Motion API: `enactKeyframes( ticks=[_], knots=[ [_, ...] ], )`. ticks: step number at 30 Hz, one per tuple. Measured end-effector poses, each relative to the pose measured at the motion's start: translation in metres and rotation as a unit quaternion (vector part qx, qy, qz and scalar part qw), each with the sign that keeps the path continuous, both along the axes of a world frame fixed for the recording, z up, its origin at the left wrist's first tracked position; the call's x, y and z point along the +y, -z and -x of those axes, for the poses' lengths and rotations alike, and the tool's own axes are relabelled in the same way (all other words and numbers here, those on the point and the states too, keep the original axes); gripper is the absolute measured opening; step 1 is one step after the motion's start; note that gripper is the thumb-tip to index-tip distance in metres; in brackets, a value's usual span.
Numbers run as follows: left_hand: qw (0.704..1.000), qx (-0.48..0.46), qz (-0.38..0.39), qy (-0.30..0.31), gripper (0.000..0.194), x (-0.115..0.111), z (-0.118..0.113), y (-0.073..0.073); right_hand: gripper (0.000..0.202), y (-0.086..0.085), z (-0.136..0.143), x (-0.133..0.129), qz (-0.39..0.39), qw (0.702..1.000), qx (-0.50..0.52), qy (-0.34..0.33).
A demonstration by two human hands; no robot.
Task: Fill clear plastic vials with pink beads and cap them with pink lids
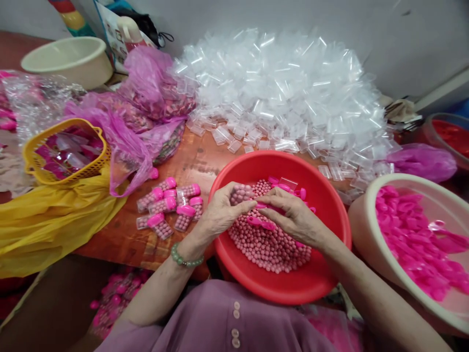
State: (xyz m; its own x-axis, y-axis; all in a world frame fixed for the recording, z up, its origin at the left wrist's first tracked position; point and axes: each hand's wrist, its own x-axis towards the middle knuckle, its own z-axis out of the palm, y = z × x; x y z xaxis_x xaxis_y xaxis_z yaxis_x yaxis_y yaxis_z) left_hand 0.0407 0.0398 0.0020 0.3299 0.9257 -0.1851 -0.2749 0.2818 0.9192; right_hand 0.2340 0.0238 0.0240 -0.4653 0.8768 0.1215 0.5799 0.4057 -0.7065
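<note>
Left hand (pixel 222 206): fingers grasped a bead-filled clear plastic case (pixel 241 193), above the red plastic basin (pixel 330 256). Right hand (pixel 293 213): fingertips apparently pinched a hot-pink cap (pixel 261 206) beside it. Hazards: tilting risked a spill onto the loose pink beads (pixel 269 247) below; a skewed cap risked jamming

I'm counting two hands (pixel 223 205), one red basin (pixel 280 291), two cream tubs (pixel 361 239), one yellow basket (pixel 98 159) and roughly eight pink-capped containers (pixel 162 228) on the table (pixel 198 155); loose pink beads (pixel 271 247) are defying a count.
</note>
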Motion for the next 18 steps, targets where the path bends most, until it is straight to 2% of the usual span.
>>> enactKeyframes(
  ticks=[5,8,10,14,18],
  knots=[
    [1.000,0.002,0.004,-0.020,0.033,0.001,0.001,-0.002,0.027,0.001,0.001,-0.005,0.037,0.999,0.040,0.003],
    [0.999,0.003,0.003,-0.038,0.033,0.001,0.001,-0.002,0.029,-0.001,-0.006,-0.007,0.108,0.988,0.103,0.039],
    [1.000,0.004,0.003,-0.029,0.033,0.002,0.002,-0.001,0.024,-0.002,-0.010,-0.010,0.135,0.980,0.127,0.065],
    [1.000,0.007,-0.012,-0.025,0.033,0.002,0.002,0.001,0.020,-0.002,-0.014,-0.012,0.081,0.988,0.088,0.094],
    [1.000,0.007,0.000,-0.014,0.036,0.001,0.001,-0.002,0.019,-0.002,-0.010,-0.011,0.010,0.999,-0.032,0.042]
  ],
)
